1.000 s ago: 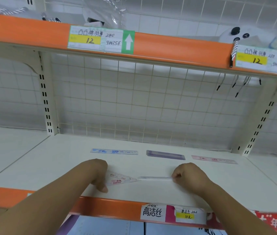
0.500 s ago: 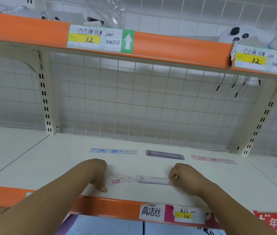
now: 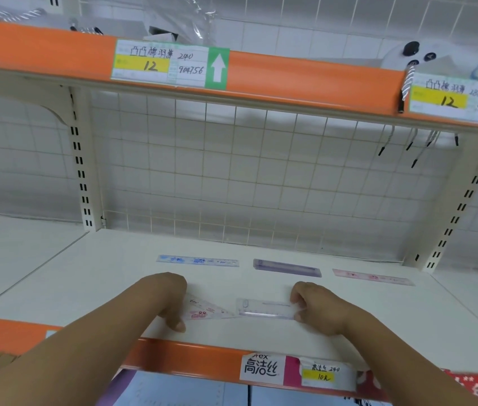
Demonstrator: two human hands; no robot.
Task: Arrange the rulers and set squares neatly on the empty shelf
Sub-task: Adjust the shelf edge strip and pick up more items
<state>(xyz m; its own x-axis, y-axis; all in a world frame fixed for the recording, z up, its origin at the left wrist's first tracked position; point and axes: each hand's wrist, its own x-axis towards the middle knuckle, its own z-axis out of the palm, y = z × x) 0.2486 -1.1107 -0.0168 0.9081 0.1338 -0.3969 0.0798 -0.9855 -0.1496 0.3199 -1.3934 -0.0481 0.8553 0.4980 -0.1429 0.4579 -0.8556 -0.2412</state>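
I am looking at a cream shelf (image 3: 91, 276) with an orange front lip, backed by a wire grid (image 3: 261, 177) over white tile. Slotted uprights stand at either end of the bay. Above runs another orange-edged shelf carrying a price tag (image 3: 170, 65) marked 12; a second tag (image 3: 457, 101) sits further right, with thin cords dangling below it.

Along the back of the shelf lie three pieces in a row, apart from one another: a blue ruler (image 3: 196, 260), a purple ruler (image 3: 287, 268) and a pink ruler (image 3: 374, 277).

Nearer me, my left hand (image 3: 170, 297) rests on the wide end of a clear set square (image 3: 205, 310) printed in red, fingers curled down onto it. Its tip points right and meets, or nearly meets, a clear ruler (image 3: 265, 308); the blur keeps me from saying which. My right hand (image 3: 317, 306) pinches that ruler's right end, which looks flat on the shelf. Both forearms cross the lip and cover part of its labels.
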